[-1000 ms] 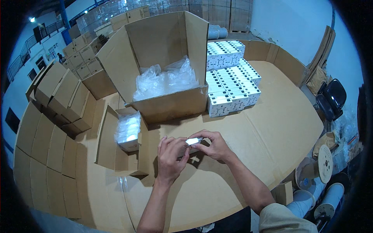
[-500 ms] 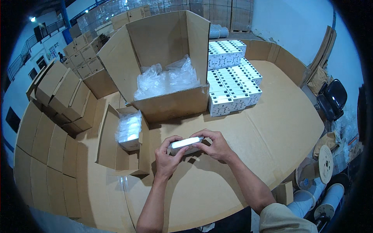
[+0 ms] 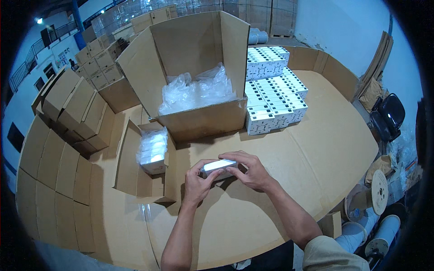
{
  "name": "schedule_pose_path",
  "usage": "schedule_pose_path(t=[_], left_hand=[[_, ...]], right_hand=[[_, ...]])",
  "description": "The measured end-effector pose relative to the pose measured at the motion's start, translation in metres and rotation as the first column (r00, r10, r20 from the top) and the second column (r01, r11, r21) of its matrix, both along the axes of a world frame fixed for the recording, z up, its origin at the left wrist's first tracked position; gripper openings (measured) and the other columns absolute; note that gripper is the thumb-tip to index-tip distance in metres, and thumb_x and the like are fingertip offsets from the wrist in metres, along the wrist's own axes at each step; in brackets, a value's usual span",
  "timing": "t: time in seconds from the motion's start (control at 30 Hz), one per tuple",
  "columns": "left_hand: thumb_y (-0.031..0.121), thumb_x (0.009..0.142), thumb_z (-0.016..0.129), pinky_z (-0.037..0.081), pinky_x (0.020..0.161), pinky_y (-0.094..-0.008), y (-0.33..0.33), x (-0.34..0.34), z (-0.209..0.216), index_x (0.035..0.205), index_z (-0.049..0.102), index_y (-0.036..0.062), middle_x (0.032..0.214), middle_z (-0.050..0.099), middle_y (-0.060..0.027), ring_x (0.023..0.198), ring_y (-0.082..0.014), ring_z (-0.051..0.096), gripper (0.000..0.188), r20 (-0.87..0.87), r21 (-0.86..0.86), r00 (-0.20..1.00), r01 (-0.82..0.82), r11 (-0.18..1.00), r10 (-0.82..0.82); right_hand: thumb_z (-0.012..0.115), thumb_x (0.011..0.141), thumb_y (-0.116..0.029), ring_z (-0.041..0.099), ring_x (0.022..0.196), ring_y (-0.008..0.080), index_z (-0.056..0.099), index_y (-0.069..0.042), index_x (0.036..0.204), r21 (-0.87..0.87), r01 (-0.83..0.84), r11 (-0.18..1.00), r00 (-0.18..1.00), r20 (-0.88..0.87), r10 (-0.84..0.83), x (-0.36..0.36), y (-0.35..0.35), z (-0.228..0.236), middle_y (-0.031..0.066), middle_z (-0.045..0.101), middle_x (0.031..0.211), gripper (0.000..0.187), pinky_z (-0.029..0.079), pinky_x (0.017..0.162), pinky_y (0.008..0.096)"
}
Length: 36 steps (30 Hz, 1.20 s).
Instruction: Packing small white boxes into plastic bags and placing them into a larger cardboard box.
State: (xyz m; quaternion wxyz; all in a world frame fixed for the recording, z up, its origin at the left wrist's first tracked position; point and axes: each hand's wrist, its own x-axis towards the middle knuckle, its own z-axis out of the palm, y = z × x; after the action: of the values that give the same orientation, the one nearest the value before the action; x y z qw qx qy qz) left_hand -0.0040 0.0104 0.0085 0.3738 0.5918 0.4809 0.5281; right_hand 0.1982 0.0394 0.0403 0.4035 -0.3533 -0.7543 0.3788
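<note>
Between my two hands is a small white box (image 3: 219,166) in what looks like clear plastic film, held over the cardboard-covered table. My left hand (image 3: 199,182) grips its left end, thumb on the near side. Around the right end my right hand (image 3: 251,170) is closed, its fingers reaching across the top. Just left of my hands stands an open brown carton (image 3: 127,169), with a row of film-wrapped white boxes (image 3: 153,151) along its far right part. The box's underside is hidden by my fingers and shadow.
A large open carton (image 3: 199,122) holding clear plastic bags (image 3: 196,92) stands beyond my hands. To its right are stacked white printed boxes (image 3: 275,101). Folded brown cartons (image 3: 74,110) sit at the left, and a cardboard wall (image 3: 54,185) edges the table. Spools (image 3: 379,192) and a black chair (image 3: 389,116) are right.
The white box has tilted slightly in my hands, and my right fingers have slid further left over its top. The whole view has shifted slightly.
</note>
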Motion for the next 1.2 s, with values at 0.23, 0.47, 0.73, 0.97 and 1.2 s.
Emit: schedule_pose_path(t=[0.23,0.47,0.73,0.97,1.2], left_hand=[[0.014,0.093,0.077,0.053,0.072,-0.0288,-0.001,0.001,0.004,0.113,0.068,0.0005,0.093,0.073,-0.0049,0.083,-0.0104,0.065,0.025,-0.05,-0.119,0.998,0.033,0.992,-0.039],[0.019,0.094,0.075,0.053,0.08,-0.0343,-0.003,0.001,-0.011,0.131,0.054,0.0028,0.104,0.07,-0.0135,0.092,-0.0197,0.066,0.045,-0.069,-0.182,0.995,0.057,0.982,-0.071],[0.028,0.087,0.08,0.032,0.118,-0.0476,-0.079,-0.006,-0.016,0.155,0.025,-0.005,0.151,0.039,-0.031,0.143,-0.0435,0.037,0.093,-0.572,0.128,0.804,-0.106,0.986,0.161],[0.043,0.096,0.063,0.027,0.12,-0.0518,-0.183,-0.025,0.012,0.149,0.043,0.0,0.158,0.037,-0.0192,0.145,-0.042,0.033,0.071,-0.828,-0.025,0.561,-0.009,1.0,-0.015],[0.043,0.096,0.062,0.032,0.115,-0.0566,-0.216,-0.034,0.015,0.147,0.05,0.0082,0.154,0.044,-0.0142,0.141,-0.0402,0.039,0.063,-0.817,-0.022,0.574,-0.124,0.992,0.054]], right_hand=[[0.072,0.091,-0.007,0.067,0.101,0.0257,0.069,-0.007,0.125,0.166,0.013,0.986,0.984,0.171,-0.042,0.005,0.003,-0.004,0.0123,0.071,0.117,0.034,0.058,0.08,0.0366],[0.072,0.091,-0.008,0.07,0.087,0.0234,0.068,-0.003,0.123,0.062,0.032,0.998,0.994,0.103,-0.038,0.006,0.002,0.003,0.0138,0.072,0.109,0.032,0.057,0.076,0.0337],[0.071,0.094,-0.006,0.071,0.085,0.0184,0.068,-0.002,0.121,-0.092,0.095,0.991,0.996,0.011,-0.094,-0.001,0.004,-0.008,0.0124,0.073,0.107,0.028,0.058,0.073,0.0318],[0.064,0.1,-0.005,0.07,0.092,0.0182,0.057,0.004,0.124,-0.163,-0.043,0.986,0.962,-0.272,-0.003,-0.048,0.016,-0.009,0.0135,0.069,0.107,0.027,0.063,0.078,0.0319],[0.058,0.101,0.001,0.065,0.107,0.02,0.048,0.002,0.128,-0.096,-0.224,0.97,0.855,-0.497,0.148,-0.12,0.016,0.025,0.0136,0.061,0.117,0.028,0.062,0.088,0.0359]])
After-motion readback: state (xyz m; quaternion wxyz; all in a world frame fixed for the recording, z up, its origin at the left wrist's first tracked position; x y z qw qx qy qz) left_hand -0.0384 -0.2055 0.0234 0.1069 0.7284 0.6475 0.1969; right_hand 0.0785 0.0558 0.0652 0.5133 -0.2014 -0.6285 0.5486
